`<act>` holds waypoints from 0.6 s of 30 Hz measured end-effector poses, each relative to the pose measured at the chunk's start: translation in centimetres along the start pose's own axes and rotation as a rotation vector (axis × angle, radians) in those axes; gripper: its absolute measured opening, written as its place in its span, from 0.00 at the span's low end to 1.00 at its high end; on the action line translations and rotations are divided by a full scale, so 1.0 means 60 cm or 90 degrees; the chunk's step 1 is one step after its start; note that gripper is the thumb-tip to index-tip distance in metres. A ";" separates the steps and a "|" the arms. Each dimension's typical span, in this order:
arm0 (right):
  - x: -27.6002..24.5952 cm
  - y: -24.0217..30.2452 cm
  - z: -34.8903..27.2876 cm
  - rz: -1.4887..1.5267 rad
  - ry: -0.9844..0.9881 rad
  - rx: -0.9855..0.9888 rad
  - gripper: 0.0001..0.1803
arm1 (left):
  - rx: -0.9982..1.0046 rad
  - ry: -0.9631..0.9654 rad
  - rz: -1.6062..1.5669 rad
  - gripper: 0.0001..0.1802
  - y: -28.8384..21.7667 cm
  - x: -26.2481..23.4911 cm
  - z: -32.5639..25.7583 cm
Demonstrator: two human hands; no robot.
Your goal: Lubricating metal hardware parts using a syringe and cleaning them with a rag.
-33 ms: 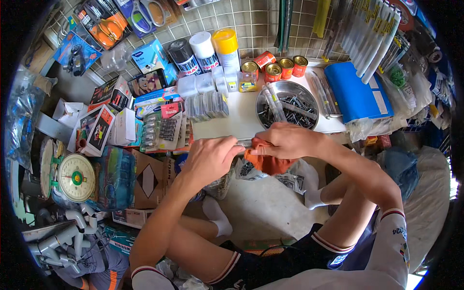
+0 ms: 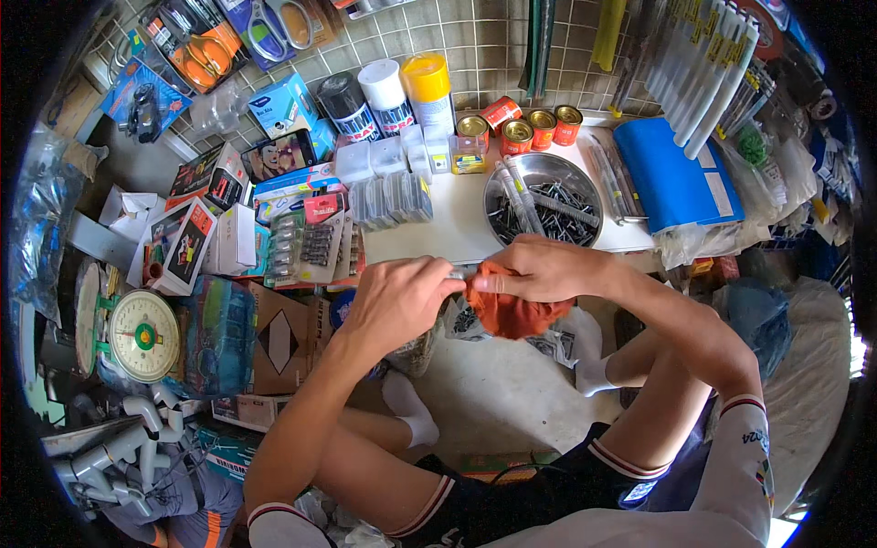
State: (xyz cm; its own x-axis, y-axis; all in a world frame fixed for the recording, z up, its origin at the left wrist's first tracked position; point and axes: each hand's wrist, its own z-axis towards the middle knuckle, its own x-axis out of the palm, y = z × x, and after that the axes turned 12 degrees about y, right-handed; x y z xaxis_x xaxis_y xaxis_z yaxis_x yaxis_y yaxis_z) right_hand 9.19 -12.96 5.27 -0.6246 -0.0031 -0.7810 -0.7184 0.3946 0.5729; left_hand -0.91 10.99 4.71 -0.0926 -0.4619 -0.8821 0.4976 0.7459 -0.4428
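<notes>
An orange-red cloth (image 2: 521, 310) is bunched in my right hand (image 2: 539, 265), its loose folds hanging below the fingers. My left hand (image 2: 406, 297) pinches a small silvery metal piece (image 2: 459, 272) just left of the cloth. The two hands nearly meet in front of the table edge, and the cloth touches the metal piece's right end. Most of that piece is hidden by fingers and cloth, so its kind cannot be made out. Just beyond my right hand, a round steel bowl (image 2: 491, 210) holds many dark screws and clear tubes (image 2: 518, 194).
Small clear cases (image 2: 393, 199), spray cans (image 2: 427, 87) and little red tins (image 2: 517, 137) stand on the white table (image 2: 416, 242). A blue folder (image 2: 671, 173) lies right. Left are boxes (image 2: 233, 239) and a dial scale (image 2: 144, 335). Plastic bags lie below the table.
The cloth has spread a little lower and to the right under my right hand. Less of the metal piece shows between my hands; my left hand has barely shifted.
</notes>
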 end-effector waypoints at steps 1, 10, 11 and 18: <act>0.002 -0.004 0.001 0.263 0.089 0.056 0.31 | 0.085 -0.058 0.130 0.10 -0.008 -0.003 0.003; -0.047 0.060 -0.027 0.783 0.100 0.157 0.26 | 0.094 -0.144 0.288 0.13 0.002 -0.060 0.003; -0.045 0.056 -0.029 0.784 0.097 0.157 0.26 | 0.097 -0.144 0.287 0.13 0.003 -0.065 0.003; -0.074 0.037 -0.055 0.520 -0.041 -0.064 0.20 | 0.080 -0.218 0.283 0.11 -0.003 -0.071 0.005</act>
State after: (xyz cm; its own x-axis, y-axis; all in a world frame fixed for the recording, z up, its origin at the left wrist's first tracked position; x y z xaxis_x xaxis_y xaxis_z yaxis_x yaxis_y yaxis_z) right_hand 9.35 -15.10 10.83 -0.9454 0.3032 -0.1196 -0.0712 0.1659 0.9836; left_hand -0.36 12.66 8.60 0.4236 -0.2620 -0.8671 0.5257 0.8507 -0.0002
